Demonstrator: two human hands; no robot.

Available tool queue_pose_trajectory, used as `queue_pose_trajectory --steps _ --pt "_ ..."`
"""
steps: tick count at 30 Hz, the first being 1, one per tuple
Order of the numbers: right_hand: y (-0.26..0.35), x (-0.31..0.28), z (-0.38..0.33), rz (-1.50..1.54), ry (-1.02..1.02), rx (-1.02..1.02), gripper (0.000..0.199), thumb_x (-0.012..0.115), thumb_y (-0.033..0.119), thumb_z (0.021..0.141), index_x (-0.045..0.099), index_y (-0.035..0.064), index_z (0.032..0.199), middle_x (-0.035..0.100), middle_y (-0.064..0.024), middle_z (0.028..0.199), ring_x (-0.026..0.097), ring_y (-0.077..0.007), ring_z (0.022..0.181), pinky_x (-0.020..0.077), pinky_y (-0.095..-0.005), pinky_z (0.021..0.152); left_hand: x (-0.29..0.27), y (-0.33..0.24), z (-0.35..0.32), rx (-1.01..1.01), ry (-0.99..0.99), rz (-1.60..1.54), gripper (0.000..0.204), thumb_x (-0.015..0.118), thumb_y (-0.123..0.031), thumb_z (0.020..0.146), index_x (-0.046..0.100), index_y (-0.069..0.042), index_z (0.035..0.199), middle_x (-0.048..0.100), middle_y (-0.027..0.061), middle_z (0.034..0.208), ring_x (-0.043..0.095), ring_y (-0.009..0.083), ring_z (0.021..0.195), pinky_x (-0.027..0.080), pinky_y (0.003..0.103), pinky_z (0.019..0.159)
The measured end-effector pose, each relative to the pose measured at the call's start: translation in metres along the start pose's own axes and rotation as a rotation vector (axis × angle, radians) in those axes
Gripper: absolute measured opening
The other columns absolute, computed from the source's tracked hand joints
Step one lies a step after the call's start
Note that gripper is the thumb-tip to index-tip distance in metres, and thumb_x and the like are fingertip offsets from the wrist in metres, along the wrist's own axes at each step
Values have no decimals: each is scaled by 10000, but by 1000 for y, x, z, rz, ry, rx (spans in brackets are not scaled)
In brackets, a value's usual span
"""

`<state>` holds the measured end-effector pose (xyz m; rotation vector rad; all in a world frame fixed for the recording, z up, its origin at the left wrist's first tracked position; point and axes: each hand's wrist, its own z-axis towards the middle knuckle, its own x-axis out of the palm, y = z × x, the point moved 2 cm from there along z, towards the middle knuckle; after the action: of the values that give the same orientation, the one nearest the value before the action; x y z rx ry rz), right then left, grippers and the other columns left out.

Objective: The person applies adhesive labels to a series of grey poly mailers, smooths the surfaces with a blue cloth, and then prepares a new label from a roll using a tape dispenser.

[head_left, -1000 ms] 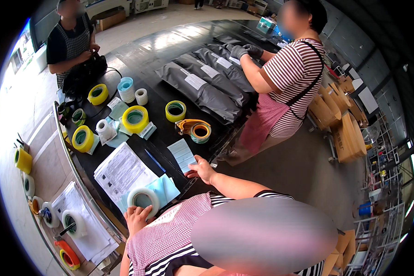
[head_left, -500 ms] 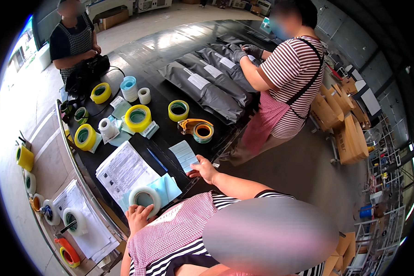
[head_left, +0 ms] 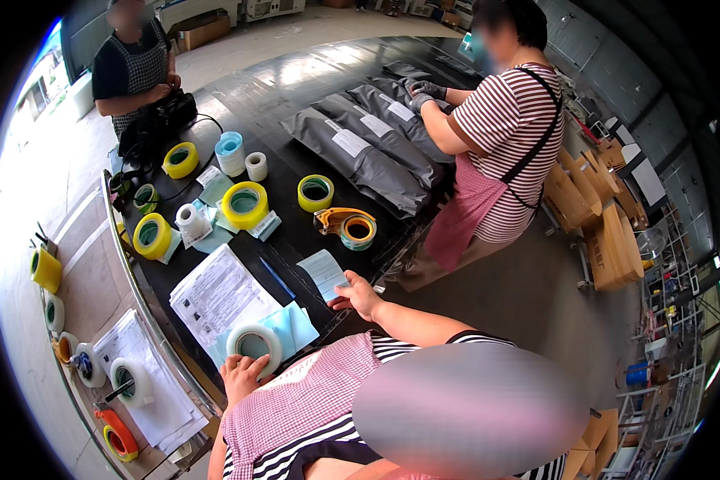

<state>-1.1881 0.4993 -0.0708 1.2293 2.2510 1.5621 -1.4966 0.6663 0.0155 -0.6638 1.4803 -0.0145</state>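
A pale blue printed slip (head_left: 321, 270) is pinched by one edge in my right hand (head_left: 360, 298), over the near right edge of the black table. My left hand (head_left: 243, 374) grips the near rim of a roll of whitish clear tape (head_left: 274, 344) at the table's front edge. That roll sits on several light blue slips (head_left: 298, 322), beside a stack of printed white sheets (head_left: 220, 292). A blue pen (head_left: 277, 277) lies between the sheets and my right hand. Farther off is an orange tape dispenser (head_left: 346, 224).
Yellow tape rolls (head_left: 244, 206) and white rolls (head_left: 256, 166) stand across the black table (head_left: 248, 100). Grey packed bags (head_left: 352, 148) lie toward the far right. One co-worker (head_left: 504, 136) handles these bags; another person (head_left: 132, 72) stands far left. Cartons (head_left: 612, 244) are at right.
The whole view has shifted slightly. My hands keep their holds on the slip and the tape roll. At the bags, the co-worker's gloved hands have moved a little.
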Motion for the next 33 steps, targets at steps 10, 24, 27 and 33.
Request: queue_pose_trajectory --steps 10,24,27,33 --pt "0 0 0 -12 -5 2 174 520 63 979 494 62 1152 649 -114 1065 706 -233 850 587 -312 711 0 1 1 12 8 -2 444 799 -284 726 717 -190 1153 689 9 1004 495 243 1105 301 428 968" --pt "3 3 -2 -21 -2 2 160 521 64 981 496 75 1138 651 -109 1058 704 -233 859 584 -312 707 -3 -2 1 11 -8 -11 441 803 -271 718 722 -175 1141 691 16 984 501 245 1094 311 426 956" --pt "4 3 -2 -15 -1 2 162 520 64 981 495 76 1141 652 -108 1057 703 -231 859 583 -310 710 -1 -1 1 13 -14 -11 442 803 -273 717 721 -177 1141 687 16 977 503 247 1088 312 429 955" --pt "2 2 -2 -1 -5 -1 188 518 64 981 485 67 1167 647 -113 1061 704 -231 852 584 -308 705 -2 -1 1 14 -13 2 445 800 -286 721 720 -184 1147 684 14 979 502 247 1094 314 430 961"
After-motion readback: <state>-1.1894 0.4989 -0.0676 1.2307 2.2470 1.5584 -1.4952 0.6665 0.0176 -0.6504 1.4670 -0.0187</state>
